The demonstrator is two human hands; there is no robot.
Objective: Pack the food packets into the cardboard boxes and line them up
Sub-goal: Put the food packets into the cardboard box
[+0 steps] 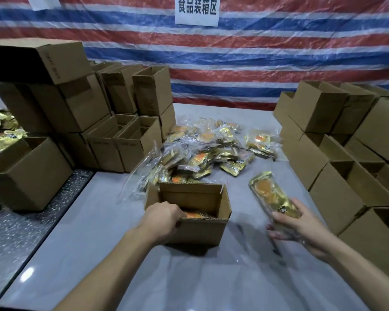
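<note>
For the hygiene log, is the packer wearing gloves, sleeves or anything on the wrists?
No. The left hand and right hand are ungloved. No sleeve, watch or band shows on either arm up to the frame edge.

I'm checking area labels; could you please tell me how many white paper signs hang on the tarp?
2. The centre sign hangs top middle; the left sign is top left, cut off by the frame. Others may be out of view.
</note>
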